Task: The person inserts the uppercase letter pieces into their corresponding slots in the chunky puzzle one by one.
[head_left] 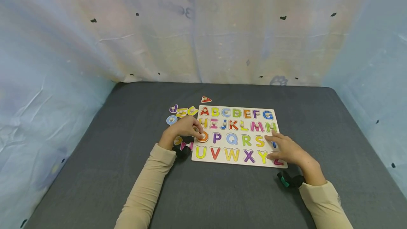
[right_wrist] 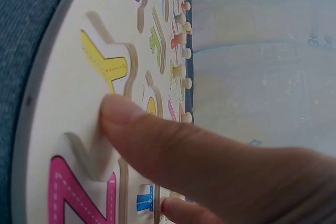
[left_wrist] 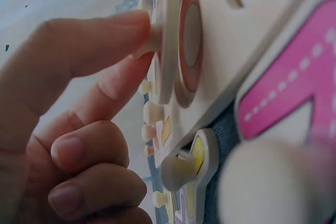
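My left grip [head_left: 185,127] pinches the O [left_wrist: 169,45] by its knob [left_wrist: 155,38] just over its slot [left_wrist: 192,40]; my right grip [head_left: 287,149], spread, rests on the board [head_left: 224,138].

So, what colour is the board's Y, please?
The Y is yellow, clearest in the right wrist view.

CLEARANCES AROUND THE LETTER BOARD

The widest passage is the grey tabletop [head_left: 229,193] between the sleeves [head_left: 144,190], on the near side of the letter board [head_left: 224,144]. Between the left hand [head_left: 187,126] and right hand [head_left: 287,148], flat recesses permit low crossing. Obstructions: knobbed letters [head_left: 233,125] project across the upper two rows; loose letter pieces [head_left: 172,121] crowd the left edge; the O piece [left_wrist: 168,51], pinched by its knob, covers its recess, leaving a narrow gap.
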`<state>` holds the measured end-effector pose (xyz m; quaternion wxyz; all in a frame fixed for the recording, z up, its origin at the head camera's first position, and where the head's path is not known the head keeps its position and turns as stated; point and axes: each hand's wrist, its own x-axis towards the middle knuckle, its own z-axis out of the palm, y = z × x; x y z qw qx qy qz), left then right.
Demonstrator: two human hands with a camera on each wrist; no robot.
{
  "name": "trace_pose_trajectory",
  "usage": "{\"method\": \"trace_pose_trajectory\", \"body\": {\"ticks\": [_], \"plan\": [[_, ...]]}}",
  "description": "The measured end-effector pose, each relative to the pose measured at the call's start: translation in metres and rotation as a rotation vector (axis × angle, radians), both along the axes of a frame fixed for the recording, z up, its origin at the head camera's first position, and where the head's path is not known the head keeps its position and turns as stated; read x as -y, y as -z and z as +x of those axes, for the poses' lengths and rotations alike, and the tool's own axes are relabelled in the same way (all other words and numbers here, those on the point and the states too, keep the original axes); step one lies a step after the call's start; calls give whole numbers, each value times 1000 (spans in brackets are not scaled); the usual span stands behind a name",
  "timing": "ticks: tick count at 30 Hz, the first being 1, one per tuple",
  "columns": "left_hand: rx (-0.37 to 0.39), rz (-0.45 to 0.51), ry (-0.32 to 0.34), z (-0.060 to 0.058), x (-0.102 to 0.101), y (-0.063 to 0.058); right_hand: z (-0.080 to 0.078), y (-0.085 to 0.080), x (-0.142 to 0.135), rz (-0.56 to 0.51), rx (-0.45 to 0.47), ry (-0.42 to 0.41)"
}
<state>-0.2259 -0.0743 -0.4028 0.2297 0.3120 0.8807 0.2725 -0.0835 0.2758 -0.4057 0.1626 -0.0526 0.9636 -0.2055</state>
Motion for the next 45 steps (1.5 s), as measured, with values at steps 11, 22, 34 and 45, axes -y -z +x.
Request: {"method": "trace_pose_trajectory", "body": {"ticks": [11, 22, 34, 45], "plan": [[26, -36, -40, 3, -1, 1, 0, 0, 1, 4, 4, 5], [36, -15, -37, 1, 1, 3, 1, 1, -1, -1, -19, 3], [-30, 139, -127, -13, 21, 3, 3, 0, -1, 10, -16, 7], [-170, 188, -394, -28, 54, 4, 3, -1, -3, -2, -17, 18]]}}
